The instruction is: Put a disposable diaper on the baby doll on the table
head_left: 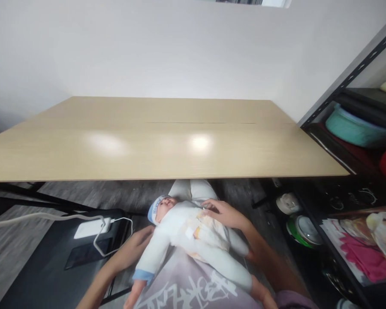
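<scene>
A baby doll (183,219) in a white outfit and a blue-and-white cap (156,209) lies face up across my lap, its head to the left. Around its waist and hips is a diaper (212,229) with yellowish print and a pale tab on the front. My left hand (142,241) curves round the doll's shoulder and back, its fingertips hidden behind the doll's arm. On the diaper's far upper edge rests my right hand (224,212), thumb and fingers close together in a pinch.
A wooden table (167,150) stands just ahead, its front edge above my knees. At left, a white power bank (91,228) with cables and a dark phone (87,254) lie on a black seat (28,274). Shelves at right hold a teal basin (357,126) and pink cloth (366,257).
</scene>
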Action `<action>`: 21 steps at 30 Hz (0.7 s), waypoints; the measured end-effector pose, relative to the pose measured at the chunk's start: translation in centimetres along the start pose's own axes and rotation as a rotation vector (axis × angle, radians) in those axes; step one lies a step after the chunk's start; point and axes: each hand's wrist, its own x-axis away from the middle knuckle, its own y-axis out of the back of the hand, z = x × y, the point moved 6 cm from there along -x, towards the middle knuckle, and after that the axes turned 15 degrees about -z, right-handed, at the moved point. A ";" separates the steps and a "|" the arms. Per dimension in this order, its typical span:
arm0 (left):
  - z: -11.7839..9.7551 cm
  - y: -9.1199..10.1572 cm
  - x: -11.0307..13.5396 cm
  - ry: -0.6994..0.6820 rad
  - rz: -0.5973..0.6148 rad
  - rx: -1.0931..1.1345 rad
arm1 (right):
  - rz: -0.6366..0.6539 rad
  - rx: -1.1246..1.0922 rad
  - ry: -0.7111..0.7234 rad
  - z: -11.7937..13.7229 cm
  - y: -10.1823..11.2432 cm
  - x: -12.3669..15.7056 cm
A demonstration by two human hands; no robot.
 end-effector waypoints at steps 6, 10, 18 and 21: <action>-3.5 2.2 0.4 -0.140 0.175 0.226 | -0.006 0.072 0.002 0.4 -0.4 -1.0; -11.7 -1.1 -0.9 -0.486 0.247 0.271 | -0.044 0.130 0.025 0.1 -0.5 -1.0; -15.9 -5.0 -0.6 -0.728 0.308 0.274 | -0.109 0.143 0.031 -4.5 -0.1 -2.5; -14.1 -4.2 0.0 -0.629 0.269 0.396 | -0.151 0.139 0.023 -4.9 0.6 -3.0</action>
